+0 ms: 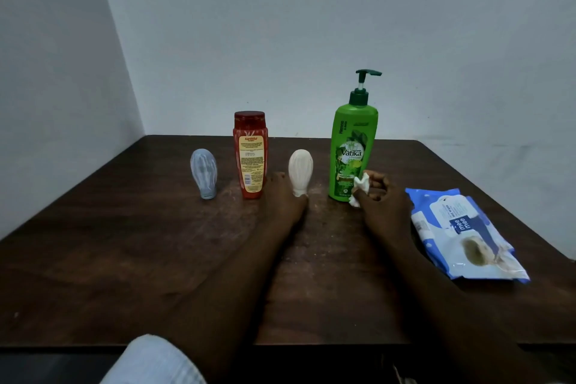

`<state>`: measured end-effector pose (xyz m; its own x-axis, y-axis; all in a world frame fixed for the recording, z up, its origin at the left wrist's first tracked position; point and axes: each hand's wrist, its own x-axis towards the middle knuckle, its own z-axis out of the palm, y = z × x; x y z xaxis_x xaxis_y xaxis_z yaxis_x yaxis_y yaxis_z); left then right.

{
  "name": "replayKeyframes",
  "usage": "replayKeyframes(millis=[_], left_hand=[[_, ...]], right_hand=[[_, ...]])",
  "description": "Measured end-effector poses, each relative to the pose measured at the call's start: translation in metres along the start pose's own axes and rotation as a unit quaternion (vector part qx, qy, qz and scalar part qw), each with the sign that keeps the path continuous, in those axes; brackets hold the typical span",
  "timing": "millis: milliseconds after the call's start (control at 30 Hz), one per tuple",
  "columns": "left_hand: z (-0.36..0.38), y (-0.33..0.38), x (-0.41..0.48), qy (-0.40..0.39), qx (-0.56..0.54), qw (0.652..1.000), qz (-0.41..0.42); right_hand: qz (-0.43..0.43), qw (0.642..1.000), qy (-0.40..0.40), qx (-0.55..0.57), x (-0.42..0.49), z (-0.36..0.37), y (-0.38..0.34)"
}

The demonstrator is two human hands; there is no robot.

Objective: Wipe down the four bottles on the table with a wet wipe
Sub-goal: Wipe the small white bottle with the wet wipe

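A row of bottles stands on the dark wooden table [124,259]: a small grey-blue bottle [204,173] on its cap at the left, a red bottle [251,154], a small cream bottle [300,172] on its cap, and a tall green pump bottle [353,150]. My right hand [381,204] holds a crumpled white wet wipe [361,187] against the lower right side of the green bottle. My left hand [285,196] lies on the table between the red and cream bottles, its thumb side at the cream bottle's cap; whether it grips that bottle cannot be seen.
A blue and white pack of wet wipes [461,234] lies flat on the table to the right of my right hand. Grey walls close in behind and to the left. A light sleeve [152,362] shows at the bottom edge.
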<state>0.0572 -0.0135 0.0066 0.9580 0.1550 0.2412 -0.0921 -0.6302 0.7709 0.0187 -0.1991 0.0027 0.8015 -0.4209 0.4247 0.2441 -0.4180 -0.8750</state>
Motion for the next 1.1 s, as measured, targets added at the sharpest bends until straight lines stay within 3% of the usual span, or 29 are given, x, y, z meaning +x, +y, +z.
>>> replayKeyframes(millis=[233, 500, 633, 800, 933, 1100], left_hand=[[0.003, -0.002, 0.0, 0.006, 0.011, 1.0, 0.018], [-0.024, -0.017, -0.029, -0.047, -0.149, 0.988, -0.009], [-0.043, -0.025, -0.046, -0.056, -0.192, 0.98, -0.02], [-0.048, -0.024, -0.053, -0.041, -0.232, 0.971, -0.041], [-0.049, -0.023, -0.053, -0.033, -0.251, 0.967, -0.026], [-0.051, -0.023, -0.055, -0.039, -0.251, 0.967, -0.018]], right_hand=[[-0.008, 1.0, -0.021, -0.001, -0.001, 0.0, 0.001], [-0.024, 0.997, -0.07, 0.02, -0.015, 0.001, -0.015], [-0.106, 0.989, -0.1, -0.032, -0.03, 0.003, -0.039], [-0.202, 0.974, -0.105, -0.022, -0.051, 0.01, -0.06], [-0.323, 0.937, -0.098, -0.09, -0.057, 0.022, -0.061], [-0.389, 0.905, -0.105, -0.138, -0.048, 0.032, -0.069]])
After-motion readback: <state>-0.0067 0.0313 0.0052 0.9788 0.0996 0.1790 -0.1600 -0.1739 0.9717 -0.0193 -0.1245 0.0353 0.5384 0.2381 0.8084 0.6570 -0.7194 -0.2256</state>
